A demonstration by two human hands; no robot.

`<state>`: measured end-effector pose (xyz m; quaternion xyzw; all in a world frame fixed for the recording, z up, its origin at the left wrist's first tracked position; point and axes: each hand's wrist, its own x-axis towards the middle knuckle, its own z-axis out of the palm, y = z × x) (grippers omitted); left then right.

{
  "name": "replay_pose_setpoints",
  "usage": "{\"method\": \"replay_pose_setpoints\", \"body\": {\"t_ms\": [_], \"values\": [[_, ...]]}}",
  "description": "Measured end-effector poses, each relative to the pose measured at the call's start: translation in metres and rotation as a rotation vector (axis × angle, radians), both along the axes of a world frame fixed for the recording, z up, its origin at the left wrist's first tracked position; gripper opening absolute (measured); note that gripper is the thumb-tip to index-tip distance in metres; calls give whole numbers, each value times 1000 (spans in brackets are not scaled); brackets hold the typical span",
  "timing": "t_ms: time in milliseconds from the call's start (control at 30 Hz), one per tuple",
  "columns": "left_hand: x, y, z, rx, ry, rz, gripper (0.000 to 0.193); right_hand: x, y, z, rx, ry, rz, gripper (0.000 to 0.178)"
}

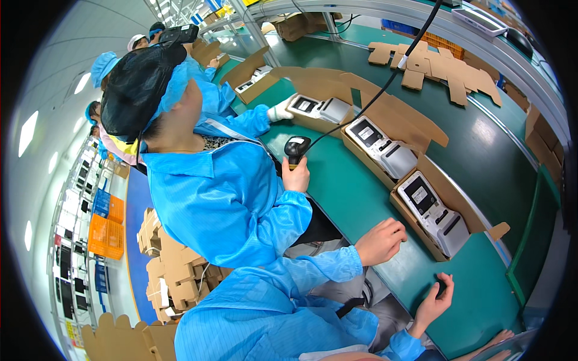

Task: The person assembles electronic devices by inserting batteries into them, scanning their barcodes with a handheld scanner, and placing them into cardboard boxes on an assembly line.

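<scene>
My left hand (382, 242) hovers over the green table edge beside the nearest open cardboard box (442, 249). Its fingers are loosely bent and somewhat apart, with nothing seen in them. A white device with a dark panel and label (423, 195) lies in that box, next to a grey-white unit (450, 231). Closer to me, my right hand (432, 305) is held palm inward above the table, thumb and bent fingers apart. A dark patch shows between them; I cannot tell whether it is shadow. Neither hand touches the box.
A co-worker on the left holds a black barcode scanner (296, 149), its cable (385, 81) crossing the boxes. Their gloved hand (282, 109) touches another filled box. Flattened cardboard (433, 66) lies across the dark green belt (475, 132). Folded boxes (174, 271) are stacked at left. Someone's fingers (503, 337) show lower right.
</scene>
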<state>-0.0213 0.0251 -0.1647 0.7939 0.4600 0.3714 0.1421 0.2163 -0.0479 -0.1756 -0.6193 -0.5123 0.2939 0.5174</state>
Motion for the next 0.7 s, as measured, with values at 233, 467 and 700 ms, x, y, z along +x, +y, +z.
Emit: {"method": "replay_pose_setpoints", "body": {"t_ms": [233, 467, 700], "values": [[0, -1, 1, 6, -12, 1, 13, -1, -1, 0, 5, -2, -13, 26], [0, -2, 0, -14, 1, 4, 13, 0, 0, -3, 19, 14, -1, 26], [0, -1, 0, -1, -6, 7, 12, 0, 0, -3, 17, -6, -8, 26]]}}
